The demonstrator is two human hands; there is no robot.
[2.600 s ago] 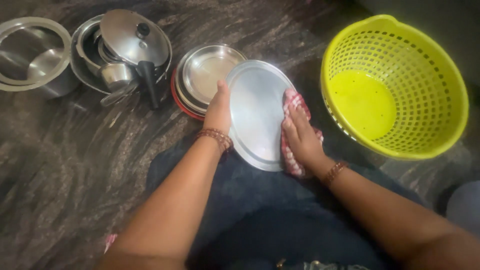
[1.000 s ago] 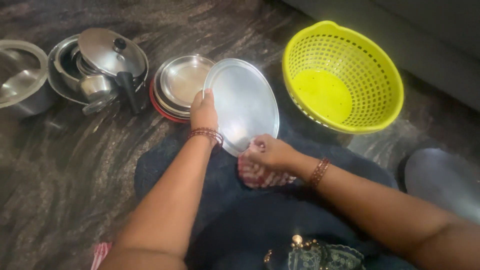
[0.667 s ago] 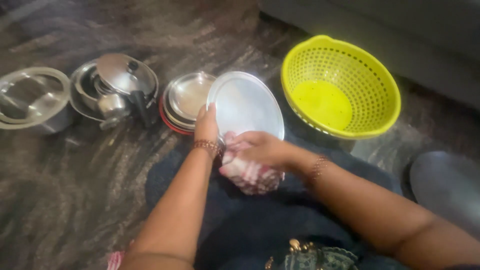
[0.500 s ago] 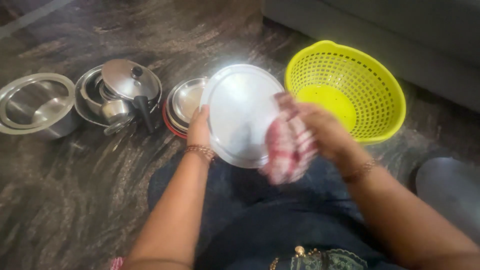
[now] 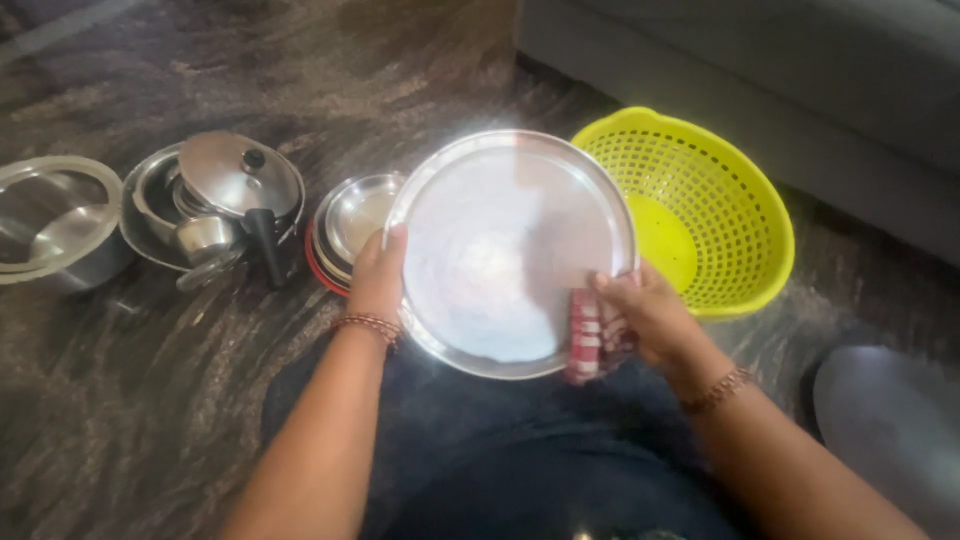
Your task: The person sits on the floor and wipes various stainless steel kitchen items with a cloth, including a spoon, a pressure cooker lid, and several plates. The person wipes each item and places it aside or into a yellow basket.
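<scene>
over dark streaked floor (image 5: 150, 400), both hands' fingers grip a shiny round steel plate (image 5: 505, 240), right with checked cloth (image 5: 588, 340).

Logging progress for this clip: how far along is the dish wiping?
Done: nothing shows as finished; the yellow basket looks empty. In hand: the left hand grips the steel plate by its rim, while the right hand presses a checked cloth to its lower edge. Left: the stacked plates, the pot with lid and the steel bowl wait on the floor.
</scene>
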